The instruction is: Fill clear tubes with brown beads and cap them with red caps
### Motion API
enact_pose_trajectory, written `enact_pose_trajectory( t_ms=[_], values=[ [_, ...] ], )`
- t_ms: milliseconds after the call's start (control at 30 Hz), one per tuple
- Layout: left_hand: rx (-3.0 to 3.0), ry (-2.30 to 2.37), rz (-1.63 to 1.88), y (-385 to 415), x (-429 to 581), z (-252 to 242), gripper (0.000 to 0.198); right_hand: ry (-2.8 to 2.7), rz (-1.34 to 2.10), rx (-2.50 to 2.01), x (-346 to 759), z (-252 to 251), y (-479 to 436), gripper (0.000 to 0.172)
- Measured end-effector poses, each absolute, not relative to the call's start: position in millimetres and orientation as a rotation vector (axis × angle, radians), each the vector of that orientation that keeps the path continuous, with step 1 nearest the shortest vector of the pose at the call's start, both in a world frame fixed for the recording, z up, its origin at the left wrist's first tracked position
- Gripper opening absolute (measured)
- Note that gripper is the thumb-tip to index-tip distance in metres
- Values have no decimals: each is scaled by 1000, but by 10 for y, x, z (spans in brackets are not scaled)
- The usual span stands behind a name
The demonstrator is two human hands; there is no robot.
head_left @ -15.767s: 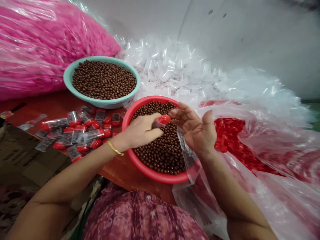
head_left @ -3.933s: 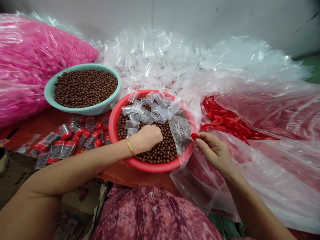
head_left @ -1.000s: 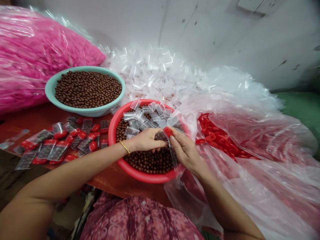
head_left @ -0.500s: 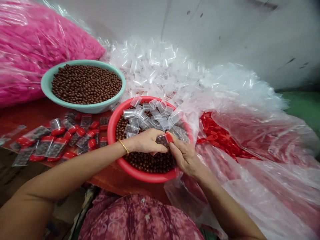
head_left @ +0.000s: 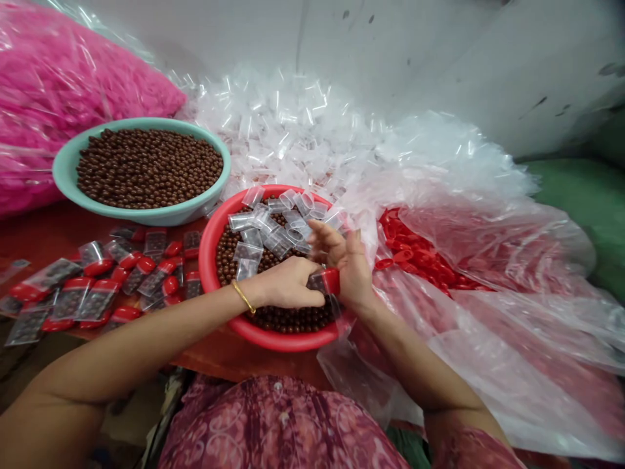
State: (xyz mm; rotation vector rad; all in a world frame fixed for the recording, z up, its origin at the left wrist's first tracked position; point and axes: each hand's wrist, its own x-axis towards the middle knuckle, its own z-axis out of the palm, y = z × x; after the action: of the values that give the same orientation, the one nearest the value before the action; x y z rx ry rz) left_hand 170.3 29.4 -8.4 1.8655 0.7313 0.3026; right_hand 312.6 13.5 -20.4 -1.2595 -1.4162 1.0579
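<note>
My left hand (head_left: 288,281), a gold bangle at its wrist, is closed around a small clear plastic container (head_left: 318,281) of brown balls with a red cap. The cap points right, toward my right hand (head_left: 354,267). That hand is open, its fingers raised and spread, and its palm is against or very near the cap. Below both hands is a red basin (head_left: 211,260) holding brown chocolate-like balls (head_left: 293,319). Several clear empty containers (head_left: 266,225) lie on top of the balls.
Capped, filled containers (head_left: 100,299) lie heaped on the left. Behind them stands a teal basin (head_left: 66,179) of brown balls beside a bag of pink pieces (head_left: 88,85). Clear containers (head_left: 288,124) pile up at the back. Red caps (head_left: 420,260) fill a plastic bag on the right.
My right hand has let go of the red cap and its fingers have opened and lifted. My left hand still holds the container. The view has shifted slightly right.
</note>
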Motion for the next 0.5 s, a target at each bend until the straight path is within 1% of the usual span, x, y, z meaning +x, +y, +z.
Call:
enact_pose_trajectory(
  t_ms=[67,167,300,433,500],
  values=[
    [1956,760,294,222,1706,-67,15,-1502,1139,-1234,3086,-218,119,81],
    [2048,831,226,87,1707,-69,9,-1703,1185,-1205,3110,-198,26,75],
    [2146,861,174,-44,1693,-104,18,-1910,1156,-1096,3088,-144,-120,69],
    [2258,799,157,-45,1525,43,17,-1828,1135,-1032,3029,-89,-122,71],
    [2237,860,198,-29,1285,171,20,-1733,1021,-1082,3164,-68,-65,69]
  ],
)
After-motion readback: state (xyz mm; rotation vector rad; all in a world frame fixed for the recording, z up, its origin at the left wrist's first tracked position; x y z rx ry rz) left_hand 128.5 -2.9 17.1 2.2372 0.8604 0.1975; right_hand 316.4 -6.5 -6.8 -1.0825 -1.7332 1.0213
